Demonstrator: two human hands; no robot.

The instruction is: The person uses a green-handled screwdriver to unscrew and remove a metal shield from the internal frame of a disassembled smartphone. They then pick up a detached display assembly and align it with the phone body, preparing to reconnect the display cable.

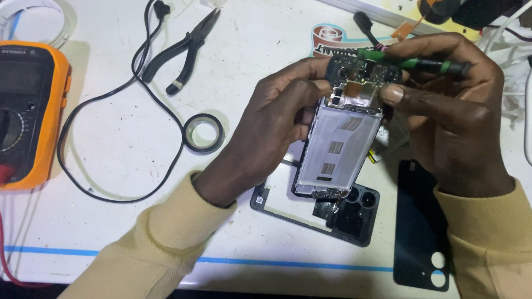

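My left hand grips an opened phone by its left side, back facing up, with the silver battery area and the circuit board at the top exposed. My right hand holds a green-handled screwdriver lying across the top of the phone; its thumb presses on the phone's upper right edge. Under the phone on the table lies a black inner frame with camera holes. A black back cover lies flat to the right, below my right wrist.
An orange multimeter sits at the left edge, with a black cable looping across the white table. Black pliers and a roll of black tape lie behind my left hand. A sticker sits at the back.
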